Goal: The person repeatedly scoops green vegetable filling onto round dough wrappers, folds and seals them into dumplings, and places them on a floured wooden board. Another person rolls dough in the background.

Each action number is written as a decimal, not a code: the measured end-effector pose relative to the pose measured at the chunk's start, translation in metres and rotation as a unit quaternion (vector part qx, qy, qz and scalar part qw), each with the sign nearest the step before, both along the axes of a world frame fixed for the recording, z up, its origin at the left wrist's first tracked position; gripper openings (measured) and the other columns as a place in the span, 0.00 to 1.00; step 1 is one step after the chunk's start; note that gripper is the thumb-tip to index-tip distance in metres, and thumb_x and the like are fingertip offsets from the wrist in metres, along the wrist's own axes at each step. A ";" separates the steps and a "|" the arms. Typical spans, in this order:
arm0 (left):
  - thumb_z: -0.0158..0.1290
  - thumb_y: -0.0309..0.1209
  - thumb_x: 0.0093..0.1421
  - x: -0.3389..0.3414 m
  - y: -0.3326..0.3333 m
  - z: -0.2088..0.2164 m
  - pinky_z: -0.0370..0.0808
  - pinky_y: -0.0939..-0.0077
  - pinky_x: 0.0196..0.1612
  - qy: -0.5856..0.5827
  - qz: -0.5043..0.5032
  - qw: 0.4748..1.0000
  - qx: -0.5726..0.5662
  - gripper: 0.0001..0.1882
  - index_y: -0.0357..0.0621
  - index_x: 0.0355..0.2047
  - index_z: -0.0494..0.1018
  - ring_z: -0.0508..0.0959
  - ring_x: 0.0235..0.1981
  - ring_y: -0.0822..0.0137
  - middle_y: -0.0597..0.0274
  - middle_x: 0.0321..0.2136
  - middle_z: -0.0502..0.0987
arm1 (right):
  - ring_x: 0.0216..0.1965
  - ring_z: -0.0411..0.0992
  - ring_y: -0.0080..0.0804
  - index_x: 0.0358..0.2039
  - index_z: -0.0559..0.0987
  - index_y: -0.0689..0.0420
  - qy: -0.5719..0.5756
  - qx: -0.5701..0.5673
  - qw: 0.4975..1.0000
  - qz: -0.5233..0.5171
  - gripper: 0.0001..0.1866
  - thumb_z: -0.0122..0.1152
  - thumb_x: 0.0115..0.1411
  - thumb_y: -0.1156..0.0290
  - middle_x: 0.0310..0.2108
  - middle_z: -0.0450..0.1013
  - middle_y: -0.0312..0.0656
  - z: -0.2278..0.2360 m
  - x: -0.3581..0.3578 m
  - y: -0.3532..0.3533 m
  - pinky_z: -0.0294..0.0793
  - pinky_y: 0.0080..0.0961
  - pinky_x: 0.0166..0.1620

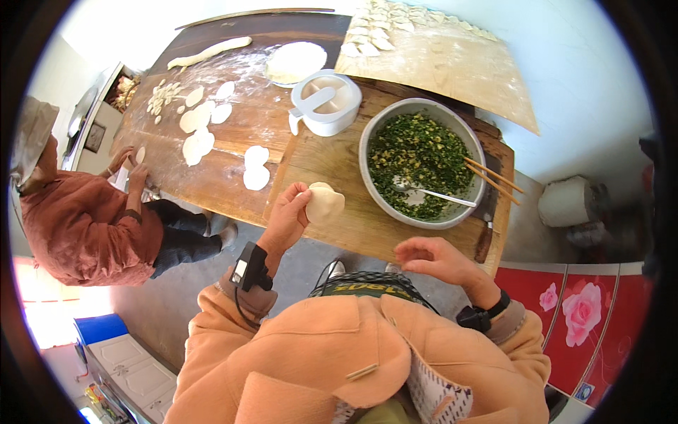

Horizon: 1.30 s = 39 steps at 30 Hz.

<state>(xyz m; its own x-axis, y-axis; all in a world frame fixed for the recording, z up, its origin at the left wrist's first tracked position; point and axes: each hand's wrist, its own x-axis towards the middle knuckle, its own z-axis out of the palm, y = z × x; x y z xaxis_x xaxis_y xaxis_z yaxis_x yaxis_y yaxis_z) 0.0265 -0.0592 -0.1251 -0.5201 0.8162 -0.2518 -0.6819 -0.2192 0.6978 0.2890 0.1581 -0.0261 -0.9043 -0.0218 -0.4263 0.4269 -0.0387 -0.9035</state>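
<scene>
Between the thumb and fingers of my left hand [288,210] is a round dough wrapper [325,204], held up over the near edge of the table. My right hand [439,260] hovers at the table's front edge, fingers loosely curved and apart, with nothing in it. Just beyond it stands a large grey bowl [365,160] of chopped green filling [417,145]. A metal spoon [445,197] rests in the filling, its handle over the rim. A pair of wooden chopsticks [494,177] sticks out over the bowl's right side.
Left of the bowl are a lidded white container [326,121], a plate of flour [296,62], loose wrappers [256,177], dough pieces [164,96] and a dough roll [212,51]. Folded dumplings [374,32] line a board [452,78] behind. A co-worker [92,226] works at the table's left end.
</scene>
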 end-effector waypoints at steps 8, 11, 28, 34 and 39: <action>0.52 0.30 0.64 0.043 0.013 0.028 0.73 0.60 0.54 -0.177 -0.094 0.974 0.104 0.13 0.50 0.48 0.68 0.76 0.49 0.64 0.65 0.46 0.75 | 0.38 0.73 0.48 0.44 0.77 0.60 0.159 0.607 0.773 -0.093 0.16 0.59 0.58 0.64 0.35 0.75 0.48 0.000 -0.022 0.052 0.70 0.41 0.47; 0.52 0.33 0.64 0.044 0.008 0.028 0.74 0.64 0.53 -0.154 -0.090 0.961 0.212 0.14 0.54 0.50 0.68 0.76 0.48 0.70 0.70 0.46 0.75 | 0.39 0.74 0.48 0.43 0.78 0.59 -0.010 0.654 0.757 0.011 0.16 0.57 0.58 0.63 0.34 0.76 0.49 -0.015 -0.031 0.072 0.72 0.42 0.46; 0.51 0.35 0.65 0.041 0.027 0.047 0.72 0.67 0.55 -0.144 0.024 0.989 0.011 0.18 0.38 0.52 0.68 0.74 0.51 0.63 0.57 0.50 0.73 | 0.38 0.75 0.48 0.31 0.81 0.60 -0.017 0.655 0.755 0.021 0.07 0.55 0.53 0.77 0.34 0.74 0.48 -0.029 -0.064 0.088 0.76 0.40 0.40; 0.49 0.35 0.66 0.039 0.053 0.053 0.71 0.65 0.55 -0.125 0.024 0.992 -0.025 0.18 0.38 0.52 0.67 0.74 0.51 0.61 0.56 0.49 0.74 | 0.29 0.76 0.38 0.38 0.82 0.63 -0.077 0.398 0.914 0.008 0.12 0.55 0.56 0.76 0.29 0.78 0.47 -0.023 -0.061 0.096 0.75 0.32 0.34; 0.49 0.35 0.66 0.023 0.086 0.059 0.72 0.62 0.56 -0.114 0.046 0.992 -0.013 0.19 0.36 0.53 0.66 0.74 0.52 0.58 0.52 0.51 0.73 | 0.15 0.65 0.20 0.39 0.80 0.69 -0.120 0.151 0.976 -0.099 0.12 0.56 0.57 0.77 0.21 0.73 0.39 0.004 -0.042 0.104 0.64 0.21 0.19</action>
